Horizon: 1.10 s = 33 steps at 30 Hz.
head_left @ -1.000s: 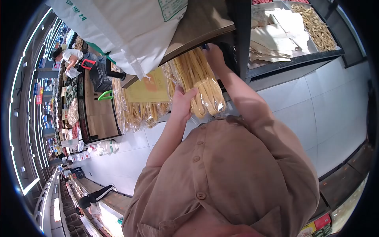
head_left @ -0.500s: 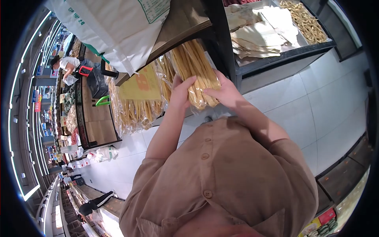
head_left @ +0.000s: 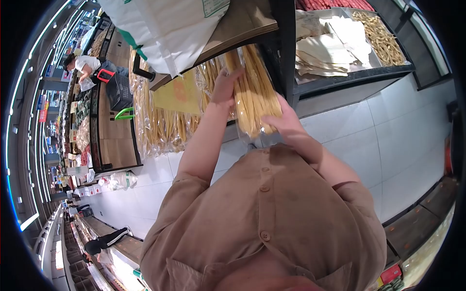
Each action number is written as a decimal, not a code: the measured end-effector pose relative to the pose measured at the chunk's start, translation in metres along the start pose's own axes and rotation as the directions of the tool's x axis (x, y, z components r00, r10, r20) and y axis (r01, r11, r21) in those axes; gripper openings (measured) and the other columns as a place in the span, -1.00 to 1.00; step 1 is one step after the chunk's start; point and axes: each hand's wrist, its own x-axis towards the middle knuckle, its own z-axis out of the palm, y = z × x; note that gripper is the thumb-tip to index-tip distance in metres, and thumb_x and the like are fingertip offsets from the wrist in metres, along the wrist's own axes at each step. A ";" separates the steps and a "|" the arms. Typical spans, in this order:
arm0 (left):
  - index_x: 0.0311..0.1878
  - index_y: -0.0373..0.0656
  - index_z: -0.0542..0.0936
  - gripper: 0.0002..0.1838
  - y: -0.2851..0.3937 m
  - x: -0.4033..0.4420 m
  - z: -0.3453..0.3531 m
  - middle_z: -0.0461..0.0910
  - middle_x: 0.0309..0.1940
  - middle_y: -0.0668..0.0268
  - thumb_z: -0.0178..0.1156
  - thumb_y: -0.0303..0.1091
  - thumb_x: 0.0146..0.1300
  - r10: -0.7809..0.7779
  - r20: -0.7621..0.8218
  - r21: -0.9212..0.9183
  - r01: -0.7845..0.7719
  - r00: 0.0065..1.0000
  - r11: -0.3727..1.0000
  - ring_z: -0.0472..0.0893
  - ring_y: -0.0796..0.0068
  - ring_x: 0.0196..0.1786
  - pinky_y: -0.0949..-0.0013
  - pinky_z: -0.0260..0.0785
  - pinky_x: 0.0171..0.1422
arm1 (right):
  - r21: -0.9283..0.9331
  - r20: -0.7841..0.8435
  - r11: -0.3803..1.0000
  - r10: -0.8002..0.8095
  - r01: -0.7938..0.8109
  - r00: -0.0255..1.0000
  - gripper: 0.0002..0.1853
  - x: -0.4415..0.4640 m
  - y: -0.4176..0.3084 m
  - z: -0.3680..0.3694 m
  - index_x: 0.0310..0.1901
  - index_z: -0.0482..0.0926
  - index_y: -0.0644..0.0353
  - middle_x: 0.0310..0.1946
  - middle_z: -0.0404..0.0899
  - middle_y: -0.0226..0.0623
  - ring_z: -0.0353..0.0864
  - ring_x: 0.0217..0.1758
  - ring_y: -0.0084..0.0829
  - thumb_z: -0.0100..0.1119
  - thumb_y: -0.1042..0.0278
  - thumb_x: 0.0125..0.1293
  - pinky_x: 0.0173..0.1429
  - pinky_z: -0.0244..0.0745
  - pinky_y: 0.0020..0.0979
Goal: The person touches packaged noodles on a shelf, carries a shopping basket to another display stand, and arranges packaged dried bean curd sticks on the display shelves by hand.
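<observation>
I hold a clear bag of dried tofu sticks [head_left: 256,99], long and pale yellow, in front of my chest. My left hand [head_left: 226,88] grips its left side, thumb across the upper part. At the lower right my right hand [head_left: 285,118] is closed round the bag, its thumb on the plastic and its other fingers mostly hidden behind. More bagged sticks [head_left: 167,130] lie on the low shelf to the left, with a yellow printed sheet [head_left: 175,95] over them.
A white sack [head_left: 165,36] stands on a wooden shelf [head_left: 233,36] above the bags. At right, a display holds white dried sheets [head_left: 325,51] and curled brown pieces [head_left: 381,41]. At left, a person [head_left: 86,65] stands near a dark basket [head_left: 118,89].
The bag has turned more upright and shifted slightly right in my hands. My left hand has slid higher along its side. The view has shifted a little.
</observation>
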 end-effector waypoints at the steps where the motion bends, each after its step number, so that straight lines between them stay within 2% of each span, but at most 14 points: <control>1: 0.06 -0.40 0.46 -0.70 -0.003 -0.006 0.001 0.63 -0.12 0.08 0.18 -0.51 0.31 0.006 0.000 0.075 -0.006 1.000 0.997 0.72 0.23 -0.18 0.21 0.66 -0.22 | -0.030 -0.034 1.000 -0.010 0.009 0.999 -0.24 0.013 0.009 -0.003 0.42 0.20 0.28 0.19 0.50 -0.23 0.52 0.20 -0.45 0.26 0.61 0.17 0.30 0.40 -0.39; 5: 0.19 -0.39 0.32 -0.52 -0.012 -0.012 -0.006 0.58 -0.09 0.04 0.24 -0.53 0.24 0.034 -0.012 0.271 -0.029 0.999 0.962 0.69 0.24 -0.20 0.27 0.64 -0.26 | -0.048 -0.114 0.995 -0.097 0.092 0.989 -0.32 0.074 0.036 -0.017 0.36 0.29 0.30 0.11 0.54 -0.20 0.55 0.14 -0.44 0.26 0.57 0.17 0.22 0.44 -0.41; 6: 0.22 -0.38 0.29 -0.48 -0.014 -0.014 -0.008 0.57 -0.07 0.04 0.25 -0.52 0.23 0.052 -0.033 0.318 -0.039 0.998 0.947 0.68 0.25 -0.20 0.28 0.63 -0.27 | -0.018 -0.013 0.998 -0.062 0.062 0.998 -0.38 0.090 0.033 -0.022 0.33 0.34 0.30 0.03 0.59 -0.20 0.60 0.06 -0.39 0.22 0.56 0.19 0.15 0.50 -0.41; 9: 0.35 -0.36 0.15 -0.30 -0.013 -0.026 -0.007 0.50 0.06 0.02 0.26 -0.49 0.20 0.045 0.022 0.478 -0.051 0.999 0.877 0.62 0.30 -0.06 0.33 0.55 -0.10 | 0.069 -0.049 0.989 0.138 -0.135 0.989 -0.44 0.115 0.039 -0.034 0.27 0.42 0.29 -0.03 0.63 -0.23 0.65 -0.03 -0.35 0.19 0.58 0.18 0.07 0.55 -0.37; 13: 0.40 -0.33 0.22 -0.29 -0.007 -0.077 0.009 0.44 0.20 0.09 0.27 -0.44 0.21 0.043 0.095 0.695 -0.097 0.995 0.712 0.55 0.35 0.16 0.33 0.46 0.13 | -0.463 -0.310 0.880 -0.050 -0.105 0.949 -0.50 0.115 0.058 -0.045 0.21 0.46 0.34 -0.05 0.66 -0.12 0.68 -0.03 -0.31 0.21 0.45 0.21 0.03 0.55 -0.35; 14: 0.39 -0.33 0.26 -0.32 -0.016 -0.084 0.000 0.43 0.23 0.10 0.27 -0.43 0.21 0.051 0.110 0.688 -0.113 0.993 0.717 0.53 0.33 0.19 0.30 0.45 0.14 | -0.402 -0.285 0.914 -0.069 -0.054 0.956 -0.45 0.106 0.063 -0.047 0.25 0.41 0.37 -0.05 0.65 -0.02 0.67 0.02 -0.25 0.20 0.38 0.22 0.07 0.53 -0.36; 16: 0.37 -0.25 0.32 -0.33 -0.012 -0.106 -0.004 0.34 0.35 0.04 0.29 -0.38 0.20 0.065 0.130 0.717 -0.139 0.989 0.683 0.45 0.16 0.31 0.16 0.37 0.30 | -0.625 -0.313 0.779 -0.188 -0.053 0.931 -0.41 0.082 0.059 -0.040 0.29 0.37 0.36 0.06 0.58 0.06 0.59 0.14 -0.14 0.21 0.37 0.22 0.18 0.47 -0.29; 17: 0.38 -0.21 0.32 -0.32 -0.011 -0.112 -0.010 0.33 0.36 0.01 0.30 -0.38 0.18 0.219 0.193 0.826 -0.279 0.956 0.489 0.41 0.10 0.34 0.12 0.31 0.35 | -0.722 -0.308 0.689 -0.254 -0.052 0.917 -0.39 0.071 0.057 -0.038 0.31 0.35 0.35 0.11 0.55 0.10 0.55 0.21 -0.08 0.21 0.36 0.23 0.23 0.44 -0.25; 19: 0.39 -0.14 0.33 -0.29 -0.011 -0.123 -0.022 0.30 0.37 -0.06 0.33 -0.37 0.15 0.431 0.379 0.909 -0.417 0.819 -0.007 0.33 -0.01 0.40 0.06 0.20 0.45 | -0.903 -0.103 0.421 -0.393 0.080 0.914 -0.33 0.048 0.060 -0.040 0.37 0.30 0.28 0.30 0.34 0.18 0.31 0.38 0.09 0.25 0.35 0.22 0.39 0.25 -0.09; 20: 0.43 -0.02 0.30 -0.21 -0.012 -0.123 -0.029 0.22 0.41 -0.10 0.38 -0.28 0.11 0.468 0.407 0.910 -0.391 0.785 -0.136 0.19 -0.16 0.47 -0.07 0.05 0.52 | -0.934 0.000 0.319 -0.443 0.158 0.897 -0.32 0.037 0.059 -0.036 0.37 0.31 0.26 0.34 0.28 0.16 0.25 0.41 0.13 0.28 0.34 0.21 0.42 0.21 -0.04; 22: 0.45 -0.02 0.28 -0.16 -0.012 -0.125 -0.029 0.16 0.45 -0.09 0.41 -0.21 0.09 0.439 0.310 0.946 -0.227 0.843 -0.232 0.12 -0.22 0.49 -0.15 0.00 0.52 | -0.944 0.221 0.104 -0.509 0.314 0.832 -0.29 0.022 0.035 -0.016 0.37 0.31 0.23 0.42 0.17 0.13 0.13 0.47 0.21 0.33 0.33 0.18 0.46 0.12 0.04; 27: 0.46 -0.03 0.28 -0.04 -0.030 -0.111 -0.029 0.09 0.47 -0.14 0.50 -0.10 -0.05 0.399 0.242 0.946 -0.123 0.884 -0.301 0.04 -0.29 0.52 -0.20 -0.04 0.53 | -0.879 0.474 -0.174 -0.411 0.443 0.779 -0.24 0.051 0.027 -0.004 0.41 0.27 0.20 0.45 0.16 0.05 0.11 0.49 0.19 0.34 0.32 0.16 0.48 0.12 0.04; 29: 0.43 -0.06 0.31 -0.04 -0.036 -0.110 -0.026 0.11 0.46 -0.15 0.51 -0.11 -0.08 0.397 0.239 0.952 -0.133 0.886 -0.276 0.05 -0.29 0.51 -0.17 -0.03 0.54 | -0.888 0.458 -0.174 -0.291 0.425 0.840 -0.21 0.071 0.047 -0.016 0.43 0.18 0.29 0.46 0.12 0.10 0.09 0.50 0.21 0.29 0.32 0.21 0.50 0.11 0.03; 33: 0.38 -0.12 0.35 -0.05 -0.038 -0.117 -0.030 0.14 0.45 -0.14 0.54 -0.14 -0.14 0.432 0.317 0.940 -0.221 0.844 -0.258 0.08 -0.29 0.50 -0.11 0.01 0.55 | -0.855 0.519 -0.171 -0.227 0.491 0.824 -0.15 0.091 0.056 -0.021 0.45 0.07 0.39 0.47 0.01 0.26 0.01 0.52 0.27 0.27 0.31 0.20 0.55 0.01 0.02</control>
